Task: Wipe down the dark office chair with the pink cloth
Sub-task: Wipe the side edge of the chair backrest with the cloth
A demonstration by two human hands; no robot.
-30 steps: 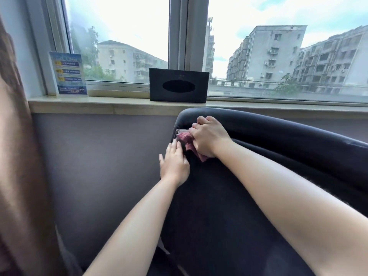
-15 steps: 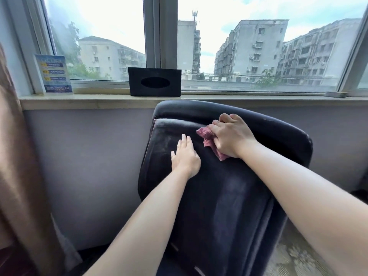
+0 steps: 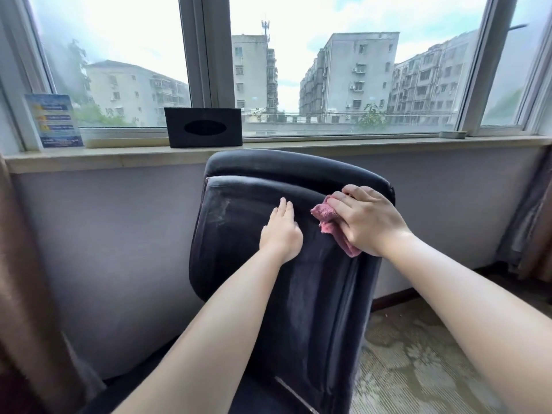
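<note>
I have my right hand (image 3: pixel 369 219) bunched around the pink cloth (image 3: pixel 328 218), pressing it against the upper right corner of the dark office chair (image 3: pixel 286 294), just under the rolled top edge of the backrest. My left hand (image 3: pixel 282 231) lies flat with the fingers straight, palm on the backrest panel at about 9 o'clock from the cloth, near it but not touching it; I judge it is there to steady the chair. The chair stands below the windowsill (image 3: pixel 328 144), its backrest facing me, with the black tissue box (image 3: pixel 203 127) on the sill at 11 o'clock from its top. As for progress: the upper left part of the panel shows pale, streaky smears, which I read as either damp wipe marks or dust that has not come off; I cannot tell which. The cloth sits high on the backrest, so I judge the work to be at an early or middle stage. The lower backrest, the side edges and the seat, barely visible at 6 o'clock, look left to do.
</note>
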